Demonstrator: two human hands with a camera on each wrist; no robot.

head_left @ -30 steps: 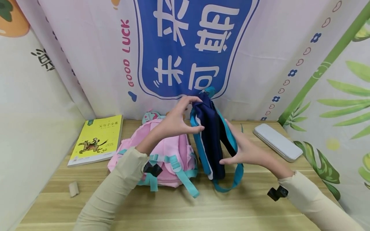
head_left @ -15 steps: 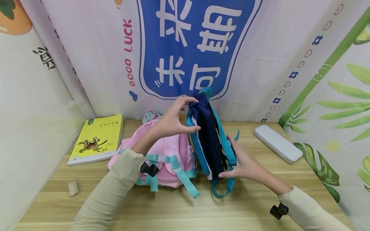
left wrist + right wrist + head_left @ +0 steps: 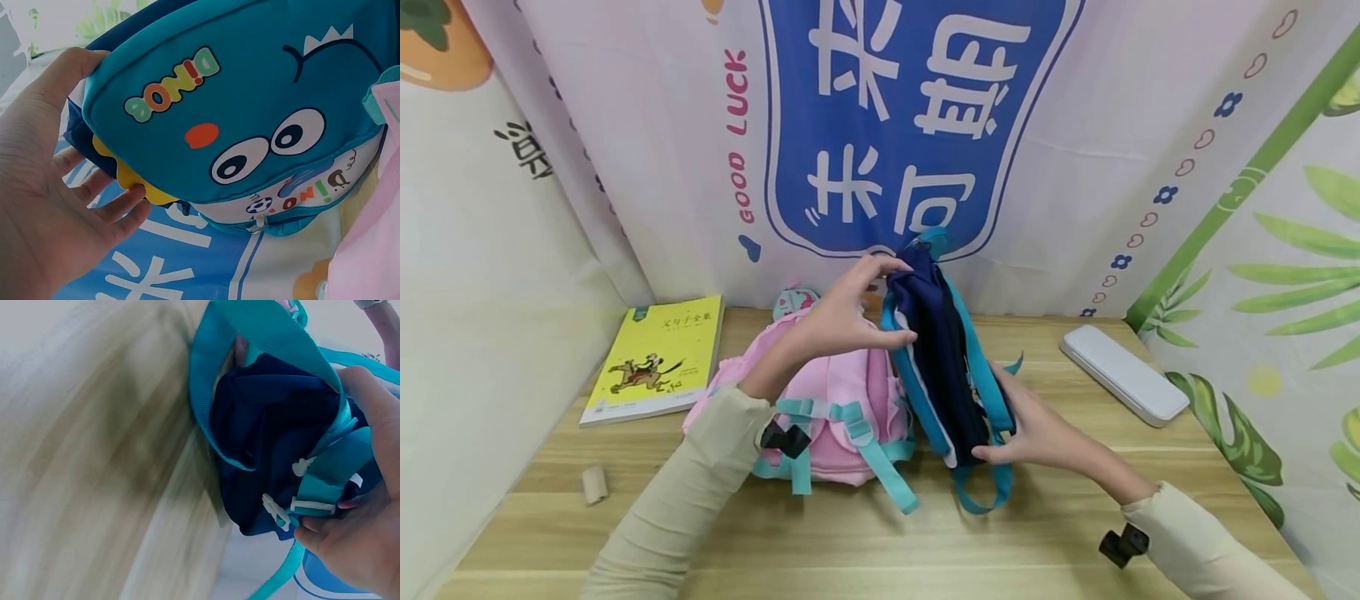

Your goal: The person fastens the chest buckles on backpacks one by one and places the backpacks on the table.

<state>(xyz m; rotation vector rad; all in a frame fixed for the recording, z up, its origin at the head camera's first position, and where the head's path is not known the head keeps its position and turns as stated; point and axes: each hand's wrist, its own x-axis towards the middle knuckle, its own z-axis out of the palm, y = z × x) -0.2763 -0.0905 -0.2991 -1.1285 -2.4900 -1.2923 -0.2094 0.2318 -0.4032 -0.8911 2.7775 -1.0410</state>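
A navy and teal backpack [image 3: 934, 358] stands on its edge on the table, tilted, its side towards me. Its dinosaur front [image 3: 269, 119], with big eyes and coloured letters, shows in the left wrist view. My left hand [image 3: 844, 321] grips the upper left side, the thumb at the teal panel's edge and several fingers near the yellow trim. Lower on the right, my right hand [image 3: 1037, 423] holds the strap side, thumb on the navy fabric. Teal straps [image 3: 334, 469] and white buckles [image 3: 275, 511] lie by its fingers in the right wrist view.
A pink backpack [image 3: 846, 375] with mint straps lies left of the navy one, partly behind my left arm. A yellow book [image 3: 658, 358] and a small beige block [image 3: 594, 485] are further left. A white case [image 3: 1123, 375] lies at the right.
The backpack has turned and leaned slightly left, with its lower end coming a little nearer. My right hand has moved down along its strap side; the left hand moved slightly left with it.
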